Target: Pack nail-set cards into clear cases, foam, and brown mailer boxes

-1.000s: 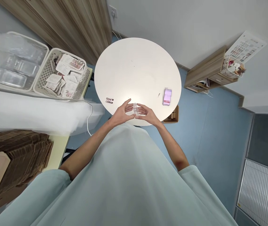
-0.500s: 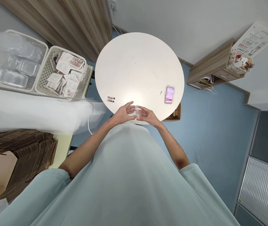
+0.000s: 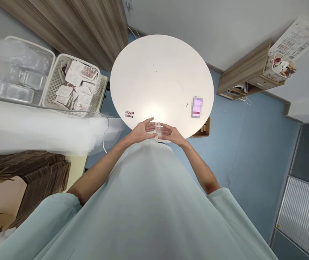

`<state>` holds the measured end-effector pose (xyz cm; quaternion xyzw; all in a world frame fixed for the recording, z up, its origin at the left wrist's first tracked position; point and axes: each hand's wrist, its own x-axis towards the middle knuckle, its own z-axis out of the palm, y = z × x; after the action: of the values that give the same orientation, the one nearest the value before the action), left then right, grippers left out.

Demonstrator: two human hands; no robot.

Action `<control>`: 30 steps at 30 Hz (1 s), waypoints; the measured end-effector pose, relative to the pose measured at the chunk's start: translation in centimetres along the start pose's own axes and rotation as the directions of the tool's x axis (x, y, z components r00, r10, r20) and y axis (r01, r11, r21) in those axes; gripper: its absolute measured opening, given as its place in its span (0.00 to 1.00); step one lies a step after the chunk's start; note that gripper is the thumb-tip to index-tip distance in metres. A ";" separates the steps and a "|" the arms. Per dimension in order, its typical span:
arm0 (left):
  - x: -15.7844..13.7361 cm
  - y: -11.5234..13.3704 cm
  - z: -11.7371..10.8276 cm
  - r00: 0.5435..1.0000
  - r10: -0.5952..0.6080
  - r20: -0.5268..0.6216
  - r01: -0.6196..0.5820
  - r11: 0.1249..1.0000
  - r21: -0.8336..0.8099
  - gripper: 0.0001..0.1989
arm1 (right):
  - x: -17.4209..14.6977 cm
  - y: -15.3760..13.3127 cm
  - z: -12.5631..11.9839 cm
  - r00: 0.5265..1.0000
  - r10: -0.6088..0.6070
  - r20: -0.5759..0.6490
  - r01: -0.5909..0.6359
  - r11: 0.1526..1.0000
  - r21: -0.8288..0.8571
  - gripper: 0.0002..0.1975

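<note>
Left hand: the left hand (image 3: 141, 132) curves in from the left of the clear plastic piece (image 3: 158, 129); I see it pinching lightly, index finger lifted away from the others.
Right hand: the right hand (image 3: 174, 135) mirrors it on the right of the piece, fingertips and thumb pinching it.
Clear piece: raised between both sets of fingertips, over the near part of the desk (image 3: 157, 83); too small for me to tell if it is one part or two.
Just changed: very little in the last second; my view has shifted slightly, and both hands keep nearly the same grip. I take that as close handling still under way, nothing set down.
Near edge: the desk's rim and the pale green garment (image 3: 154, 195) lie just body-side of the piece, so I judge room tight that way.
Open room: desktop stretches broadly beyond the piece, ample for both hands.
Left of the piece: two short rows of small dark and pink bits (image 3: 129, 114), near the desk's edge; well past them, a basket (image 3: 98, 92) of cards (image 3: 86, 95).
Right of the piece: a small dark item (image 3: 187, 105), then a pixelated pink-purple rectangle (image 3: 197, 107) near the rim.
</note>
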<state>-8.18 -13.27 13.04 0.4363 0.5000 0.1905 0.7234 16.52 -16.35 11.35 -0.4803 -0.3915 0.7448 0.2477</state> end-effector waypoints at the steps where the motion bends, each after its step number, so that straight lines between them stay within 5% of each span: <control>1: 0.0 -0.1 -0.2 1.000 0.006 0.003 -0.005 1.000 -0.013 0.64 | 0.0 0.0 0.0 1.000 -0.001 0.000 0.001 1.000 -0.003 0.53; 6: 0.2 0.0 -1.3 0.999 0.019 0.051 -0.015 0.997 -0.072 0.64 | 0.4 -0.5 0.0 1.000 -0.024 -0.003 0.024 1.000 -0.021 0.50; 16: -0.1 3.3 -2.9 0.997 0.068 -0.023 -0.068 0.998 -0.004 0.47 | 1.8 -2.2 -0.2 0.998 -0.051 -0.025 0.050 0.998 -0.032 0.43; 21: -0.4 2.9 -3.7 0.994 0.105 -0.019 -0.106 0.989 -0.104 0.45 | 1.8 -3.5 -0.1 0.980 -0.104 -0.170 0.099 0.994 -0.038 0.34; 26: -0.6 1.5 -3.7 0.993 0.117 -0.004 -0.117 0.982 -0.147 0.52 | 2.9 -3.6 1.2 0.905 -0.170 -0.390 0.180 0.984 -0.010 0.27; 30: -0.6 0.7 -3.7 0.993 0.113 -0.018 -0.114 0.990 -0.083 0.58 | 3.9 -3.8 2.0 0.886 -0.161 -0.436 0.162 0.986 -0.036 0.28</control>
<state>-11.61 -11.67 13.50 0.4318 0.4707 0.2550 0.7259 13.10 -11.96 12.93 -0.6007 -0.3638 0.5952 0.3905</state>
